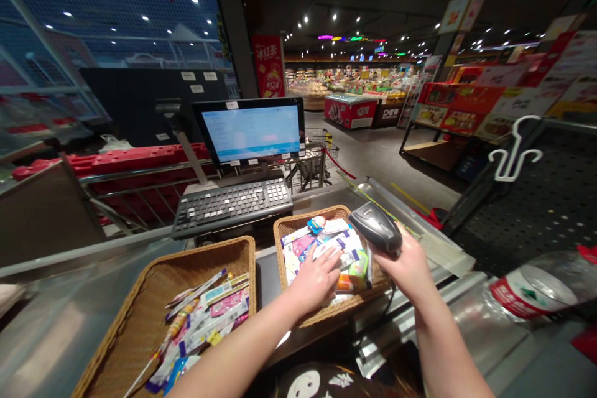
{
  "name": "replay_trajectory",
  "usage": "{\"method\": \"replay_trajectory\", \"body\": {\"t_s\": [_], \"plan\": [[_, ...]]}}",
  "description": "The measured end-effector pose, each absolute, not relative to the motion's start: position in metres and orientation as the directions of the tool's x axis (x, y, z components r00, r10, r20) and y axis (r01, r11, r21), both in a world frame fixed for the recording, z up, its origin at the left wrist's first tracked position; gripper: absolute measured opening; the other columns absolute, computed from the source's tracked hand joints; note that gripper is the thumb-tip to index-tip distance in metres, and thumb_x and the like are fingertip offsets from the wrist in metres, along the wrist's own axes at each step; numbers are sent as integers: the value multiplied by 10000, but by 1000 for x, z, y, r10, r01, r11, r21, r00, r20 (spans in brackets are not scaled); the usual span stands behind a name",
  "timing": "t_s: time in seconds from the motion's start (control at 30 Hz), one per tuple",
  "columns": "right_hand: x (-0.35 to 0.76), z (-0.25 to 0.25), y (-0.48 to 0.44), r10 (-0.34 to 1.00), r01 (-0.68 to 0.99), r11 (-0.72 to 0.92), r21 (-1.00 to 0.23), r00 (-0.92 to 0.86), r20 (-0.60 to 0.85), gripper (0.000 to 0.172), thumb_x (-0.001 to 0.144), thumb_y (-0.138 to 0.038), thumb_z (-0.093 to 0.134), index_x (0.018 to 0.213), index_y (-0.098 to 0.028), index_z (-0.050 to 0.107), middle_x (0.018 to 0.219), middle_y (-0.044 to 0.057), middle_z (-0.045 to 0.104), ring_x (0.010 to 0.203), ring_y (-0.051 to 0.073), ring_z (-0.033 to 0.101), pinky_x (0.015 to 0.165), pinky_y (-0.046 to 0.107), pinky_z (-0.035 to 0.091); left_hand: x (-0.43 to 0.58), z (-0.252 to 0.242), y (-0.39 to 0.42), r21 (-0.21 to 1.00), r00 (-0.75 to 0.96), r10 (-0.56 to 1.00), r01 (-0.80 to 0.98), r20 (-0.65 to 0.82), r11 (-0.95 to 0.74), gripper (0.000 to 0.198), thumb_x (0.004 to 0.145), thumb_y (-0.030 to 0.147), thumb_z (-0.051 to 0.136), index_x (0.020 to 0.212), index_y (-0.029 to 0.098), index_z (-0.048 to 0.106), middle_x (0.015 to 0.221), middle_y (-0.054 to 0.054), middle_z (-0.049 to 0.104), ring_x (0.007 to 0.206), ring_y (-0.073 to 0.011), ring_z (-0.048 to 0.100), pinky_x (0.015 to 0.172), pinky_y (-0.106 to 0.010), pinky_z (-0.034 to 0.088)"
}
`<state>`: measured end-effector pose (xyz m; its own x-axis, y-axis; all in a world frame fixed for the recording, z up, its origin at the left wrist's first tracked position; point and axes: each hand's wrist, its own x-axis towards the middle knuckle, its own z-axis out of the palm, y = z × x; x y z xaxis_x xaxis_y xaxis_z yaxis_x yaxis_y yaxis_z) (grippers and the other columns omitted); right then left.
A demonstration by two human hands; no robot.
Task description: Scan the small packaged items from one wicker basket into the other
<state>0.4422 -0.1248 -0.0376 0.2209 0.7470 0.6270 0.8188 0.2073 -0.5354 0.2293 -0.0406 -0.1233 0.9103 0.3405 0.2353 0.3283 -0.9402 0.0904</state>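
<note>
Fingers (329, 266) of the left hand (313, 286) lie spread and open on small packaged goods (326, 249) heaped in a wicker basket (298, 227), while the right hand (405, 267) closes around a black handheld barcode scanner (375, 227), held just above the basket's right edge. A second wicker basket (209, 261), full of slim packets (205, 323), sits to the left on a steel checkout counter (466, 323). Behind the baskets stand a black keyboard (232, 206) and a lit monitor (250, 130). A white plastic hanger (513, 149) hangs on a black pegboard panel (536, 211) at right; a shopping cart (308, 161) stands past the monitor, and a red freezer chest (349, 111) lies across the supermarket floor
</note>
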Motion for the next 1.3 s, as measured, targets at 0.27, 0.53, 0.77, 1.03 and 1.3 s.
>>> {"method": "replay_trajectory", "body": {"t_s": [0.27, 0.53, 0.77, 1.03, 1.3], "plan": [[445, -39, -127, 753, 818, 200, -539, 224, 619, 285, 733, -345, 643, 968, -190, 683, 1103, 120, 693, 1048, 315, 633, 976, 522, 458, 234, -129, -35, 181, 872, 452, 421, 189, -889, 275, 736, 323, 692, 968, 181, 654, 1543, -148, 326, 1438, -349, 244, 1172, -602, 26], [438, -34, -124, 771, 803, 204, -560, 220, 598, 274, 730, -340, 632, 954, -188, 675, 1082, 123, 688, 1044, 315, 629, 917, 498, 500, 223, -121, -26, 303, 814, 537, 466, 222, -831, 294, 716, 393, 758, 891, 178, 662, 1527, -129, 374, 1441, -357, 240, 1155, -646, 70], [432, -29, -115, 774, 821, 222, -526, 179, 607, 304, 729, -333, 644, 1002, -200, 670, 1110, 111, 686, 1049, 307, 634, 925, 478, 504, 187, -79, -5, 324, 721, 585, 490, 370, -809, 364, 760, 389, 718, 1076, 219, 654, 1501, -141, 416, 1432, -359, 270, 1109, -703, 116], [412, -10, -96, 763, 825, 294, -483, 102, 639, 329, 748, -342, 626, 1038, -192, 668, 1121, 124, 685, 1083, 324, 623, 953, 505, 481, 141, -34, 9, 218, 676, 606, 574, 419, -790, 239, 787, 395, 678, 944, 215, 668, 1523, -116, 388, 1439, -338, 265, 1134, -673, 87], [366, 15, -71, 744, 768, 459, -445, -58, 666, 415, 773, -294, 617, 1176, -196, 615, 1211, 119, 655, 1173, 318, 577, 1010, 490, 446, 77, 11, 33, -16, 525, 603, 762, 600, -648, 247, 796, 320, 660, 1018, 214, 643, 1536, -150, 351, 1435, -335, 285, 1140, -661, 106]]}}
